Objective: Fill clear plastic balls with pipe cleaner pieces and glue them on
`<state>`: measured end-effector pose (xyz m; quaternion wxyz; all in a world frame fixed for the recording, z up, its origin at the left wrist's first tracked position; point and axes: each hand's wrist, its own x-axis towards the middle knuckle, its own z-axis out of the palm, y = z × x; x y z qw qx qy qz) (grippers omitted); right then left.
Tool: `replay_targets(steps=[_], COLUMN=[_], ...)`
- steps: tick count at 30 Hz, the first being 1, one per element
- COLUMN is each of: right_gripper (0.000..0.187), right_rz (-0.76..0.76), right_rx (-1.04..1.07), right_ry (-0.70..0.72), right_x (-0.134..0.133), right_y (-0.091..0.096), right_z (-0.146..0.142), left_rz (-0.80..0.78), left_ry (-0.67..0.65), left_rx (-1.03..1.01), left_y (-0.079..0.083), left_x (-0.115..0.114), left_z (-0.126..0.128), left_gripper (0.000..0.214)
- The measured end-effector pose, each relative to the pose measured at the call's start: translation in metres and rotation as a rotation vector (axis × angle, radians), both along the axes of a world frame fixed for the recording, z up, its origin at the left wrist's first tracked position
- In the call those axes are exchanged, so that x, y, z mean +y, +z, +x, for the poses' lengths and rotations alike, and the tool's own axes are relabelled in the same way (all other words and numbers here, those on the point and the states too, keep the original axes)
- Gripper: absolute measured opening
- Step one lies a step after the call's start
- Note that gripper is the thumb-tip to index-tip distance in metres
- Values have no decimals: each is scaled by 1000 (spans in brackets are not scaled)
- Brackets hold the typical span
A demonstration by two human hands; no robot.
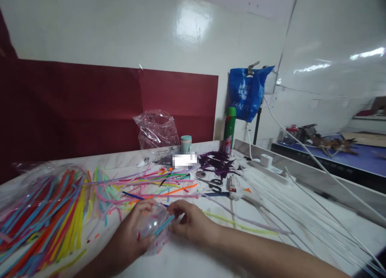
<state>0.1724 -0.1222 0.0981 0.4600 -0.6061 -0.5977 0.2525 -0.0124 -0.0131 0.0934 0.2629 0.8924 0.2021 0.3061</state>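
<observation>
Clear ball sits low and centre in view, over the near part of the desk, between both hands; can't tell if it touches the surface. Roundish, no obvious long axis. Blue strip lies across its right side, long axis diagonal: one end down-left, other up-right and away from the ball.

Left hand is wrapped round the ball's left side, thumb in front, fingers over the top. Right hand is narrowed, fingertips at the strip's upper end, near the ball's right edge.

Desk is pale. Left: coloured fuzzy strips in bundles, partly under clear plastic. More strips loose behind the ball. Behind right hand: black-handled scissors, pale glue gun, purple heap. Far edge: clear bag, mint-lidded jar, green can. Right: long pale rods, white power strip.

Room: maroon panel on a glossy white wall, blue bag hanging at right.
</observation>
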Motion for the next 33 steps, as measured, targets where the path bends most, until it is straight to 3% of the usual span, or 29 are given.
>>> replay_targets(steps=[5,12,19,24,33], right_gripper=[31,36,30,14,19], right_rz=[63,291,423,426,382], right_rx=[55,49,161,221,198], right_ry=[-112,7,-13,8,29], right_x=[10,8,1,-1,-4], right_y=[-5,-9,-22,-20,-14], right_z=[-6,-11,-15,-18,-15], left_rz=[-38,-20,112,211,268], left_ry=[-3,7,33,30,-6], left_rx=[-38,-50,-118,-107,-79], left_y=[-1,-9,-12,-20,-16], left_x=[0,1,1,7,11], left_z=[0,3,10,9,8], left_gripper=[48,47,42,42,42])
